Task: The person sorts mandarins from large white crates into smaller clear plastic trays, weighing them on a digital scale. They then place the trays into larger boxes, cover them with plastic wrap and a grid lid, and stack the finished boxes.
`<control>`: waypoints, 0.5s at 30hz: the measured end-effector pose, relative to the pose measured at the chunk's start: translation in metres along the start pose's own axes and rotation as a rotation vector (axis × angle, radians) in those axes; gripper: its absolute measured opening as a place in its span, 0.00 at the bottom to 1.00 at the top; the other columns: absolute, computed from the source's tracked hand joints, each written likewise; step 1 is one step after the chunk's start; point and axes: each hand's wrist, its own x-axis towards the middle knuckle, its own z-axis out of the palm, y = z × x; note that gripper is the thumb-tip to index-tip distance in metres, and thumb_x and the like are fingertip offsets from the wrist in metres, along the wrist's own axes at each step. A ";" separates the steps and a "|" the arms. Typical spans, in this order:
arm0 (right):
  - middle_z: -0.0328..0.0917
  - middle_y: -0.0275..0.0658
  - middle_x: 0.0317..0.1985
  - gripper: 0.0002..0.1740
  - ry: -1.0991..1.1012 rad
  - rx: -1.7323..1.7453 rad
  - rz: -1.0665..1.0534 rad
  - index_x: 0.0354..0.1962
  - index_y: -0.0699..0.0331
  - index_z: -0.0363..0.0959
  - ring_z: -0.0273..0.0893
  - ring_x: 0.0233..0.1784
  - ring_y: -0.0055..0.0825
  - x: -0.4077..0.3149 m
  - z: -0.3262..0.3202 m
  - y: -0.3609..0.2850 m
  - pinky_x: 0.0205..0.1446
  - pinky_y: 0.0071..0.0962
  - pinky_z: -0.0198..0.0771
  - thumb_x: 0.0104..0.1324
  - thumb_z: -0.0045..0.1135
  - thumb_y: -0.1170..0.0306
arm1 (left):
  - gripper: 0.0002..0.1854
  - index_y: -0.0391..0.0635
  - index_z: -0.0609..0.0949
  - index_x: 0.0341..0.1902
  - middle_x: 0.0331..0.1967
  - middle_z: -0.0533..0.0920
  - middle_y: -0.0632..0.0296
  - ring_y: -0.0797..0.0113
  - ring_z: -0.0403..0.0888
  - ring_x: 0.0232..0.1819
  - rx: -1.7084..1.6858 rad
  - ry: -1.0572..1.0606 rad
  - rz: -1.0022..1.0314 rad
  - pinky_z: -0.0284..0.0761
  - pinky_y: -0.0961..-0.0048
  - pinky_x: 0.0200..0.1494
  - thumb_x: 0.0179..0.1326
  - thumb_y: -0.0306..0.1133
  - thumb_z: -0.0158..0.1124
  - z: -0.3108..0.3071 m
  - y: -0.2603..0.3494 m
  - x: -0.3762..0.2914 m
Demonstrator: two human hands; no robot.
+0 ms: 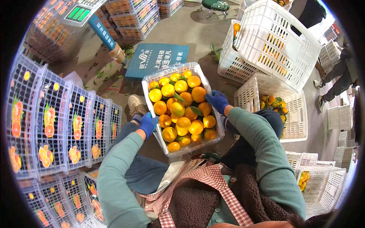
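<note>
Between my hands is a white plastic crate (163, 142) lined with clear plastic film. Orange mandarins (182, 109), several with green leaves, fill it. My left hand (148, 124), in a blue glove, grips the crate's left side. On the opposite side, my right hand (218, 101), also gloved in blue, holds the right wall near its middle. The fingers of both hands are partly hidden by the rim. Just beyond the crate's far edge lies the blue platform of a floor scale (156, 57), which bears writing; whether the crate touches it I cannot tell.
Stacked printed mesh crates (62, 119) rise close on my left. A scale post (104, 34) carries a display. On the right, a tilted white crate (282, 40) rests over another, beside an open crate (293, 125) holding mandarins. Leaves (99, 73) litter the floor; a person's legs (333, 79) show far right.
</note>
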 end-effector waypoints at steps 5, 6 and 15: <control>0.77 0.55 0.43 0.29 -0.069 -0.126 0.018 0.43 0.66 0.75 0.74 0.49 0.51 -0.028 0.018 0.018 0.53 0.42 0.67 0.58 0.49 0.48 | 0.16 0.38 0.75 0.39 0.27 0.79 0.50 0.59 0.80 0.27 -0.178 0.003 -0.150 0.74 0.63 0.28 0.54 0.38 0.64 0.035 -0.043 -0.023; 0.77 0.55 0.43 0.29 -0.067 -0.172 0.014 0.43 0.66 0.75 0.74 0.49 0.51 -0.031 0.023 0.023 0.53 0.42 0.67 0.58 0.48 0.48 | 0.15 0.38 0.76 0.39 0.28 0.80 0.49 0.57 0.80 0.28 -0.081 0.022 -0.134 0.75 0.62 0.31 0.54 0.37 0.63 0.041 -0.052 -0.026; 0.76 0.55 0.44 0.29 -0.114 -0.209 -0.056 0.41 0.65 0.76 0.73 0.50 0.53 -0.035 0.057 0.064 0.54 0.44 0.66 0.58 0.49 0.47 | 0.12 0.38 0.77 0.35 0.26 0.80 0.51 0.58 0.80 0.28 -0.163 0.038 -0.183 0.75 0.62 0.33 0.53 0.34 0.65 0.077 -0.100 -0.039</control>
